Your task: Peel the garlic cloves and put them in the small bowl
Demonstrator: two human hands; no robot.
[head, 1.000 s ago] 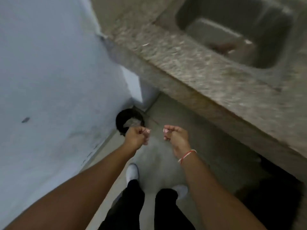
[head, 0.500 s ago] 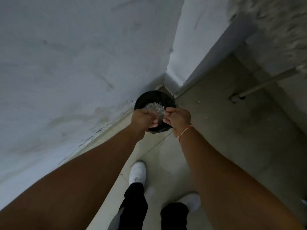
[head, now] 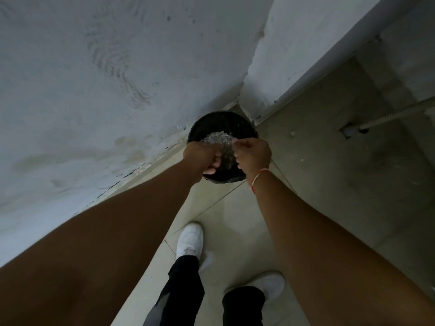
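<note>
A pale plastered wall (head: 98,85) fills the left and far side, stained and cracked where it meets the floor. A second wall face (head: 303,43) juts out at the far right, forming a corner. The floor (head: 329,175) is of dull beige tiles with thin joints. At the far right a grey pipe (head: 397,114) runs into the floor. The light is dim.
</note>
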